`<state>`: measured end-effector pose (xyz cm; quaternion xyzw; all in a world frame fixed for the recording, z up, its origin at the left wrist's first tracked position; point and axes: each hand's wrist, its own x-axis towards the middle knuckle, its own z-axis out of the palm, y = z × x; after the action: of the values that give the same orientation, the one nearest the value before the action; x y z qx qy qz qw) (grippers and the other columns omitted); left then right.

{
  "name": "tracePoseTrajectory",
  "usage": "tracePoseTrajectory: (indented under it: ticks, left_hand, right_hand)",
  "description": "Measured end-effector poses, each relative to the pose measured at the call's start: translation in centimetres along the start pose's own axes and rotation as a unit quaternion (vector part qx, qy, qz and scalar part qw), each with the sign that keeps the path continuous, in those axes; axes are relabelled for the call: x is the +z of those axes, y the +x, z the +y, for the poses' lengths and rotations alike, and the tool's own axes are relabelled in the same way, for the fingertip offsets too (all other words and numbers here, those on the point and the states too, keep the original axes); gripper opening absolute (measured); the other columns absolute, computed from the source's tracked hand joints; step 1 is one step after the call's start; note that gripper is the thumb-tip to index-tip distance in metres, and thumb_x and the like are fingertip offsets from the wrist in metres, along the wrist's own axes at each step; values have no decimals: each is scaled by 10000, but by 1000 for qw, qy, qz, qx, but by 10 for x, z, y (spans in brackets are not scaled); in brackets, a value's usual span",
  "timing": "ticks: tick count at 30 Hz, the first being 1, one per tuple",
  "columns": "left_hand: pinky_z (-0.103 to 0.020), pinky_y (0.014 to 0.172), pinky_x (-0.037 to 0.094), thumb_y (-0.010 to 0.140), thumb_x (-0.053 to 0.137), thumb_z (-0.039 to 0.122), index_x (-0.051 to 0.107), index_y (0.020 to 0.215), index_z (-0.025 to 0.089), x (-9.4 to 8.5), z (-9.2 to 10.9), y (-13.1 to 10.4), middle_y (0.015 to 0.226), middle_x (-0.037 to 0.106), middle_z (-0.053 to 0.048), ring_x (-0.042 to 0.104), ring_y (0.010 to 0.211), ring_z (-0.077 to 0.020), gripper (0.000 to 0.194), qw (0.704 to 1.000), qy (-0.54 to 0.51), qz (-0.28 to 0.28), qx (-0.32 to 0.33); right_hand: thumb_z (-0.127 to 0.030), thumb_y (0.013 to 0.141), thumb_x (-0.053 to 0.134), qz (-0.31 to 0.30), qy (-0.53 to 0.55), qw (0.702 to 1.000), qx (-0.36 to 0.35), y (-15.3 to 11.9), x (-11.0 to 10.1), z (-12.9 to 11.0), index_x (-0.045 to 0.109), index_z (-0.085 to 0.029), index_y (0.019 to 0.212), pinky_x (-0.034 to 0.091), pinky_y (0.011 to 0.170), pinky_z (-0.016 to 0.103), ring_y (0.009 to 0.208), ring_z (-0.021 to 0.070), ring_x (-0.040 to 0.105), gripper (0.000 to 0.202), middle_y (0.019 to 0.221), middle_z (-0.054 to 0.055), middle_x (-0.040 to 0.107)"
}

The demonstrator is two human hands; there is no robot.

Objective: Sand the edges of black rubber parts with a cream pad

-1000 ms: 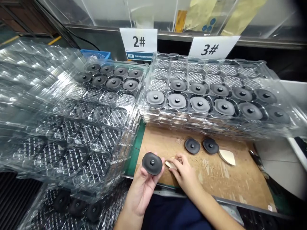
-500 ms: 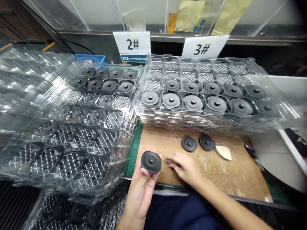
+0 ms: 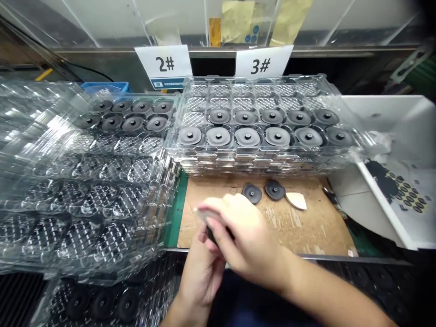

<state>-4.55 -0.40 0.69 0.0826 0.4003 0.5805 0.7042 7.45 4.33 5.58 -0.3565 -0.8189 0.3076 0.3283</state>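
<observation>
My left hand (image 3: 200, 272) is closed around a black rounded disc (image 3: 211, 235), mostly hidden behind my other hand. Over it, my right hand (image 3: 243, 231) is blurred by motion, its fingers pinching a thin tan-grey flat pad (image 3: 205, 213) whose exact kind I cannot make out. The pad is against or close above the disc; the contact is hidden. Beyond my hands, a black disc (image 3: 251, 193) with a small central stud lies on the brown board (image 3: 306, 231). Beside it lies a second such disc (image 3: 274, 190), touching a cream wedge-shaped piece (image 3: 296, 200).
A stack of clear plastic trays (image 3: 238, 156) behind the board holds two rows of discs. More clear trays (image 3: 150, 181) stand at left, partly filled. Signs 2# (image 3: 165, 66) and 3# (image 3: 262, 62) hang behind. At right is a white bin (image 3: 381, 204) with small black parts.
My right hand has moved left and up from the board, bringing the pad to the disc in my left hand. The disc was facing up and is now largely covered. The view has shifted right.
</observation>
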Motion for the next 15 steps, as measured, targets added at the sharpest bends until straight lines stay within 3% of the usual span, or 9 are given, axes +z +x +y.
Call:
tracePoseTrajectory:
  ticks: [5,9,12,15]
  left_hand:
    - [-291,859,475,656,716,218,615,1061,274,9,0,-3,1072,654,-21,596,993,-218,421,999,10,0,-35]
    - [-302,885,456,681,697,260,624,1063,245,19,-7,-3,1033,669,-42,601,973,-209,389,998,29,-40,-45]
    - [-269,885,448,614,747,284,626,1061,271,23,-6,-4,1073,662,-27,595,996,-209,463,996,22,-57,-65]
    - [-265,841,471,524,795,298,637,1037,278,28,-5,-3,1106,650,-27,600,984,-224,537,994,19,-58,-86]
  right_hand:
    - [-96,834,430,-41,45,998,-5,-13,-6,-2,523,-171,1047,413,677,296,733,154,535,244,853,40,625]
    - [-141,863,424,44,11,999,12,-11,-12,0,520,-147,1076,403,753,334,814,177,537,234,931,65,616]
    - [-97,842,438,-6,51,999,-18,-23,-23,3,507,-156,1085,408,725,301,773,153,532,259,907,44,622]
    - [-77,828,455,-46,43,997,38,-45,-41,7,531,-186,1033,390,648,267,683,133,508,244,809,10,609]
